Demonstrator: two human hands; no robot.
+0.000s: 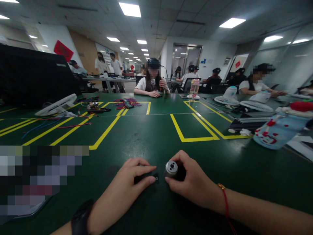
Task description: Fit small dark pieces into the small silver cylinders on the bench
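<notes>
On the green table [144, 140], my right hand [193, 179] holds a silver metal cylinder [171, 167] upright between thumb and fingers. The cylinder's round top shows a dark centre hole and smaller holes. To its left is my left hand [132, 178], with thumb and index finger apart. A tiny ring-shaped part [156, 179] lies beside the left thumb tip, close to the cylinder but not touching it. The left hand's other fingers are partly hidden behind the index finger.
Coloured wires [127, 103] lie in a pile at the back left, near a white fan [57, 105]. A bottle [194, 88] stands at the back; a blue bag [281, 129] is at the right. A person [151, 80] sits across the table.
</notes>
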